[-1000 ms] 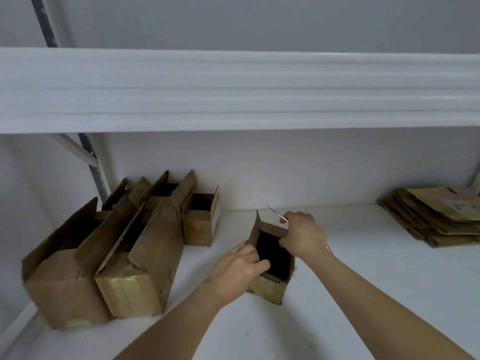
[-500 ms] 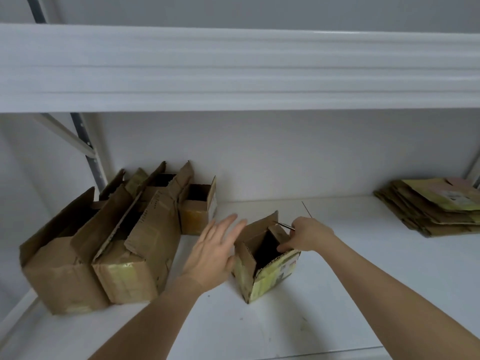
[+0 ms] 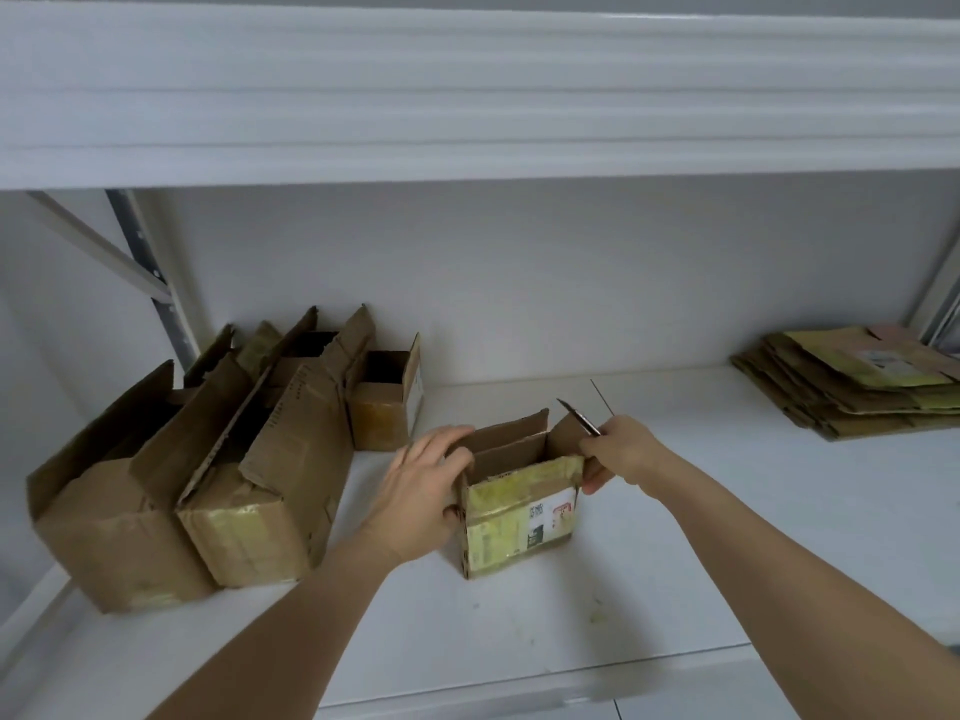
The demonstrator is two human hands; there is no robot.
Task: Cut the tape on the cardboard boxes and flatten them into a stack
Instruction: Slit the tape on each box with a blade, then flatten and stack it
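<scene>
A small cardboard box (image 3: 519, 517) with yellowed tape and a label stands upright in the middle of the white shelf (image 3: 519, 631), its top flaps open. My left hand (image 3: 423, 491) grips the box's left side, thumb on the front corner. My right hand (image 3: 621, 452) is at the box's upper right corner and holds a thin metal blade (image 3: 576, 415) that points up and to the left. A stack of flattened boxes (image 3: 852, 392) lies at the far right of the shelf.
Several open cardboard boxes (image 3: 208, 470) stand crowded at the shelf's left, near a metal upright (image 3: 150, 283). The shelf above (image 3: 478, 96) hangs low over the work area. The shelf's front edge runs just below my forearms.
The small box has been turned upright with its taped face toward me. My left hand went from open beside it to gripping its left side. The right hand stayed at its right corner.
</scene>
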